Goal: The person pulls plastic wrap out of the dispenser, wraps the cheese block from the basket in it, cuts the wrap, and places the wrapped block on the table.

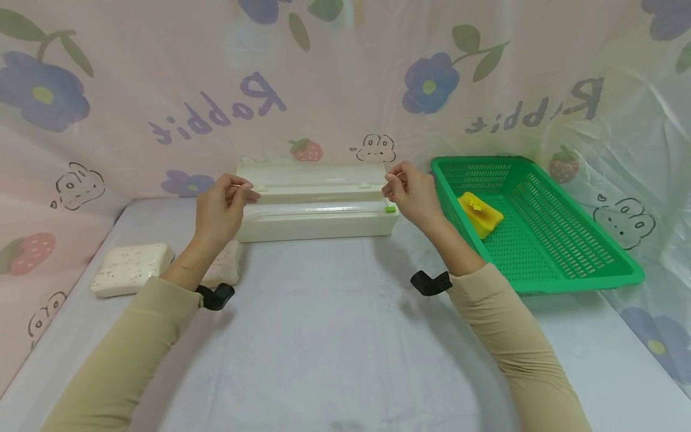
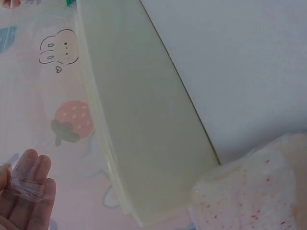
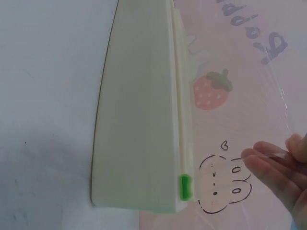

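A cream cling film dispenser [image 1: 318, 229] stands at the back of the table with its lid [image 1: 313, 173] raised. A small green slider [image 1: 390, 209] sits at its right end. My left hand [image 1: 220, 205] pinches one side of the clear cling film [image 2: 29, 189], which lies bunched over the fingers in the left wrist view. My right hand [image 1: 414, 195] pinches the film's other side between thumb and fingers, as the right wrist view shows. Stretched between both hands, the film rises above the dispenser.
Two white, red-specked blocks lie at the left: one block [image 1: 131, 269] out in view, another block [image 1: 225, 265] partly behind my left forearm. A green basket [image 1: 583, 282] stands at the right, holding a yellow block [image 1: 481, 217]. Behind the table hangs a patterned sheet [image 1: 335, 78].
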Available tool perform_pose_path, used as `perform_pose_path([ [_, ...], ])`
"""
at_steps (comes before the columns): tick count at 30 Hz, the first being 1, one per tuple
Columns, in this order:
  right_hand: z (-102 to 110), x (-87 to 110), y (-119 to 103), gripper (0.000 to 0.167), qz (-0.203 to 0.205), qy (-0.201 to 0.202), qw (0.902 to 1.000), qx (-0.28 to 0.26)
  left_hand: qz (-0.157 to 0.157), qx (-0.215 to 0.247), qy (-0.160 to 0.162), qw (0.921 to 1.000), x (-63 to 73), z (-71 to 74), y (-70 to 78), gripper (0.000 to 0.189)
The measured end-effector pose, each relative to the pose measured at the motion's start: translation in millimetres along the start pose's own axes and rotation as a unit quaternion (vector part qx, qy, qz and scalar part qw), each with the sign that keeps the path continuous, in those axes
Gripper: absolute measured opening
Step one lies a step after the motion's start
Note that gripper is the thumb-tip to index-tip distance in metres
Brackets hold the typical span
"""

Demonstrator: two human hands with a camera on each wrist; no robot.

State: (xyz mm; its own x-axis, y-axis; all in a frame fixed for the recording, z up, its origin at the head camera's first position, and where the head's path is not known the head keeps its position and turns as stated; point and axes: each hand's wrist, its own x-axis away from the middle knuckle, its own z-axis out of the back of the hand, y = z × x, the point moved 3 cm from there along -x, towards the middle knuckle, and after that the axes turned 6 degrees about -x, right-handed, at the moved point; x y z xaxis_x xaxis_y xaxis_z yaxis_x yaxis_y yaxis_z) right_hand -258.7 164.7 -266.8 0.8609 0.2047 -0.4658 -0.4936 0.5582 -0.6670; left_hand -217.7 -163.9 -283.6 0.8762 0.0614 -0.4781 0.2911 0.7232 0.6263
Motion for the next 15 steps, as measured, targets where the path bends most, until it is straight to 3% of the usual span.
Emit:
perform_pose_path([
  [8,7.2,-0.6,-8.3,0.017,0.026,0.016,0.9995,-0.011,-0.011,0.020,0.014,0.9996,1.9,8.1,9.8,0.028],
  [15,14.0,-2.3,-13.5,0.017,0.024,0.022,0.9992,-0.021,-0.033,0.022,0.034,0.9986,1.5,14.7,17.8,0.025],
])
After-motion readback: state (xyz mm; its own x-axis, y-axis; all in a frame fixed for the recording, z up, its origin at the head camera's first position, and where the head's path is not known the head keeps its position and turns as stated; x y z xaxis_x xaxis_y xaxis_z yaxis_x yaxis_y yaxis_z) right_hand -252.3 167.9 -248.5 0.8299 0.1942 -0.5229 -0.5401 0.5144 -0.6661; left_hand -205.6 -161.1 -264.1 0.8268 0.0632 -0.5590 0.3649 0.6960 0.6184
